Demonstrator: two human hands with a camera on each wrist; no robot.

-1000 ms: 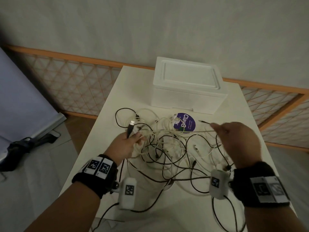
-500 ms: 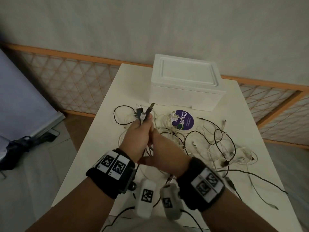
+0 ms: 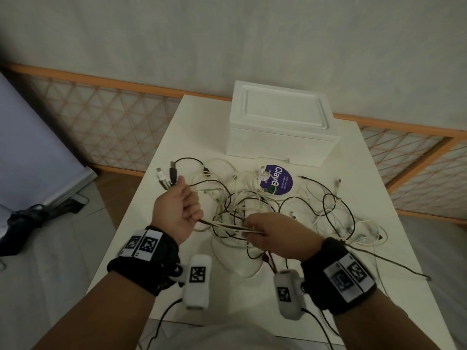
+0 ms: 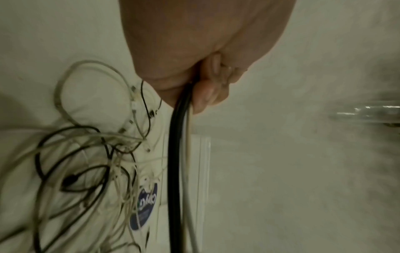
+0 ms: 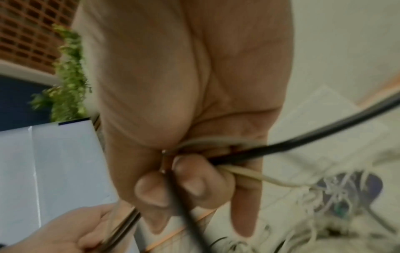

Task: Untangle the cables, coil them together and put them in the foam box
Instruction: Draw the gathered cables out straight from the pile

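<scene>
Head view: half a second ago your two hands were stacked together at the plug ends; now they've drawn apart, your left hand fisted round a bundle of cables with the USB plugs poking out toward 11 o'clock, and your right hand closed round the same strands just to its 3 o'clock, running down their length. That reads as a stroke to straighten them, so untangling is underway and coiling hasn't begun. The rest of the cables sprawl, black and white loops crossing, over the white table and a purple round label; the foam box sits lidded at 12 o'clock. Left wrist view: your fingers curl tight on a black strand and pale strands, the heap blurred toward 8 o'clock. Right wrist view: your fingertips pinch a black cable and a cream one, blurred, left hand at 7 o'clock.
</scene>
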